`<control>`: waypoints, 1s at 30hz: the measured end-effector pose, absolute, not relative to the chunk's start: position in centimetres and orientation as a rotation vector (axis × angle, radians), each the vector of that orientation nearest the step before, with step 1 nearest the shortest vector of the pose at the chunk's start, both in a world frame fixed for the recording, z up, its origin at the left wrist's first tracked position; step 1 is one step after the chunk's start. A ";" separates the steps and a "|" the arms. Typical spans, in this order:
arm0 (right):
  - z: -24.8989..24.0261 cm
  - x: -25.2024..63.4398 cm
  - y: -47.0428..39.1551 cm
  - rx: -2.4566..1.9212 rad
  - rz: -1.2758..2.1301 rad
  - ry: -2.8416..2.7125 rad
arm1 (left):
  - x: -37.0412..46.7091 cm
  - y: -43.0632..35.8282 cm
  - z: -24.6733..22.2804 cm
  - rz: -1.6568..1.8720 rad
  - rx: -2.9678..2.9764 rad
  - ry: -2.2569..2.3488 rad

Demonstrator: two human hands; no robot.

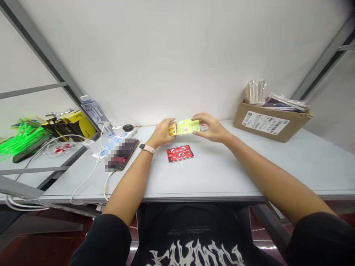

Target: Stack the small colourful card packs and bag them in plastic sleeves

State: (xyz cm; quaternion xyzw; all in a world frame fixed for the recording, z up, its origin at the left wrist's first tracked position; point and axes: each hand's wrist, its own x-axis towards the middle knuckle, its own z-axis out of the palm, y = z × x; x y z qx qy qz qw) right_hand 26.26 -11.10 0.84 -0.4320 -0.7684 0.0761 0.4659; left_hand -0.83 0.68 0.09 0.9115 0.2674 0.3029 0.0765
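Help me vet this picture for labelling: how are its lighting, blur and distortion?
Head view: light mostly even, with bright reflections on the red floor; head view: small print on the yellow-green printed piece too soft to read; head view: wide-angle look, the left metal post slanting outward; head view: pixelation over part of the smartphone.

A plain white wall point(166, 55) stands at 12 o'clock and has one small mark toward 1 o'clock. Before it, a pale grey table point(222, 179) stretches from 8 o'clock to 4 o'clock. Grey metal posts rise slanting in the view, the left post point(41, 48) at 10 o'clock and the right post point(323, 62) at 2 o'clock. A thin crossbar point(33, 90) meets the left one. The dark red floor point(55, 247) appears at 7 o'clock. White light falls evenly on the wall.
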 end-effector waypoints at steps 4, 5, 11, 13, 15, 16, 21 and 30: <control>1.2 26.1 -11.2 -1.056 0.365 -1.774 | -0.8 0.4 0.4 0.929 2.680 0.759; 1.3 26.1 -11.2 -1.050 0.403 -1.748 | -0.8 0.3 0.5 0.932 2.668 0.751; 1.4 26.3 -11.1 -1.017 0.489 -1.699 | -0.8 -0.2 0.9 0.887 2.610 0.737; 1.3 26.4 -11.1 -1.014 0.469 -1.703 | -0.8 -0.4 1.0 0.872 2.589 0.743; 1.3 26.6 -11.0 -1.021 0.468 -1.705 | -0.8 -0.5 1.0 0.856 2.567 0.749; 1.4 26.6 -11.0 -1.026 0.475 -1.704 | -0.8 -0.5 1.1 0.849 2.557 0.755; 1.5 26.7 -11.1 -1.041 0.491 -1.706 | -0.8 -0.6 1.2 0.820 2.528 0.764; 0.4 24.6 -11.5 -1.085 0.210 -1.867 | -0.2 -1.8 1.4 0.770 2.469 0.636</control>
